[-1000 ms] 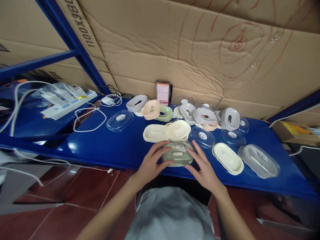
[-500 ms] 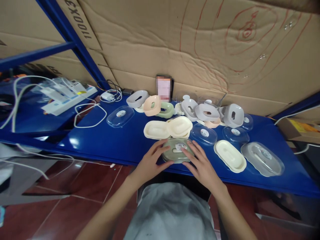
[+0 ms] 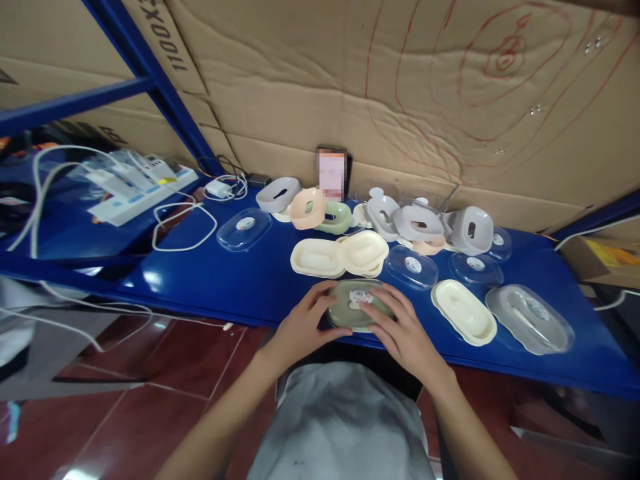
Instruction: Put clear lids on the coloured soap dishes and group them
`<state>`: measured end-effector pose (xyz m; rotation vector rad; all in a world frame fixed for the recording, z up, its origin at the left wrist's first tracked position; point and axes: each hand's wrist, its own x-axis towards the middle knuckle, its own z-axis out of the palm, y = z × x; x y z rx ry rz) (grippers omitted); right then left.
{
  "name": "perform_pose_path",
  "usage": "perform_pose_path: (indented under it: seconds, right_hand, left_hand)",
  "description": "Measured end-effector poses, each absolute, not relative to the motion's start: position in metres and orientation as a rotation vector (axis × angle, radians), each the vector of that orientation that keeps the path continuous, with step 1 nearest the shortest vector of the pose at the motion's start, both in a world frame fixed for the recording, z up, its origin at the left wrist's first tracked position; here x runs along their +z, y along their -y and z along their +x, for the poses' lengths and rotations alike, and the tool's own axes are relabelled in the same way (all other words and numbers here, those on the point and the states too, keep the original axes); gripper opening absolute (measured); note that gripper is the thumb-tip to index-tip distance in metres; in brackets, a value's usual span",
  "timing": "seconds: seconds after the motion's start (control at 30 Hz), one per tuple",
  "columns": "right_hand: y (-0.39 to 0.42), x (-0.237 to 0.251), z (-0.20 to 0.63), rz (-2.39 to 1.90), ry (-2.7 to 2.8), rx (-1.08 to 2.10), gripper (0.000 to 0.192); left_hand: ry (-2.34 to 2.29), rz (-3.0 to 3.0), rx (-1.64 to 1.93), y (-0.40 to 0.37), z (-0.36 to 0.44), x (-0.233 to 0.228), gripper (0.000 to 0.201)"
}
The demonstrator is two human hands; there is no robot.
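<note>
At the front edge of the blue table, a grey-green oval plastic box [image 3: 346,308] with a clear lid and a round sticker is held between both hands. My left hand [image 3: 306,321] grips its left side, thumb at the near edge. On the other side, my right hand [image 3: 407,333] is closed round the right end, with fingers over the lid. Just behind the box lie cream oval trays [image 3: 316,257], partly overlapping. To the right are a cream tray [image 3: 464,312] and a grey box with a clear lid [image 3: 530,320].
Clear lids [image 3: 244,229] lie on the blue table [image 3: 200,280]. Grey, peach and green open shells [image 3: 419,223] are clustered at the back. A phone-like screen [image 3: 332,175] leans on the cardboard. White cables and a power strip [image 3: 145,197] occupy the left; a cardboard box [image 3: 600,260] stands right.
The grey-green box has tilted slightly, its lid facing me more, and both hands keep hold of it. The whole view has shifted a little; the other pieces look unmoved.
</note>
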<state>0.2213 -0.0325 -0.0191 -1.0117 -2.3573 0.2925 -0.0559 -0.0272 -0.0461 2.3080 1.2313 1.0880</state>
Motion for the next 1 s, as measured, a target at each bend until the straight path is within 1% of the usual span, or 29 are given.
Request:
perform_pose_path:
  seconds: [0.23,0.37,0.53,0.63,0.73,0.87,0.93,1.0]
  right_hand:
    - [0.041,-0.030,0.230,-1.015,2.364,0.237,0.071]
    - [0.044,-0.031,0.229,-1.050,2.354,0.210,0.072]
    - [0.039,-0.031,0.226,-1.115,2.318,0.297,0.070]
    - [0.040,-0.030,0.229,-1.103,2.256,0.262,0.071]
    - [0.055,-0.024,0.246,-1.133,2.135,0.090,0.075]
    - [0.097,-0.015,0.298,-1.466,1.785,-0.276,0.076]
    - [0.118,-0.017,0.327,-1.669,1.618,-0.429,0.070]
    - [0.133,-0.022,0.353,-1.807,1.497,-0.519,0.064]
  left_hand:
    - [-1.200,2.394,1.116,0.030,-0.054,-0.049,0.057]
    - [-1.162,2.373,1.132,0.029,-0.054,-0.048,0.055]
    - [-1.133,2.362,1.071,0.030,-0.056,-0.046,0.055]
    - [-1.105,2.349,1.055,0.031,-0.057,-0.042,0.063]
    - [-1.112,2.310,1.095,0.032,-0.058,-0.038,0.068]
    - [-1.176,2.333,1.065,0.032,-0.056,-0.038,0.052]
    - [-1.197,2.377,1.048,0.032,-0.055,-0.039,0.044]
    - [-1.227,2.408,1.041,0.032,-0.053,-0.041,0.039]
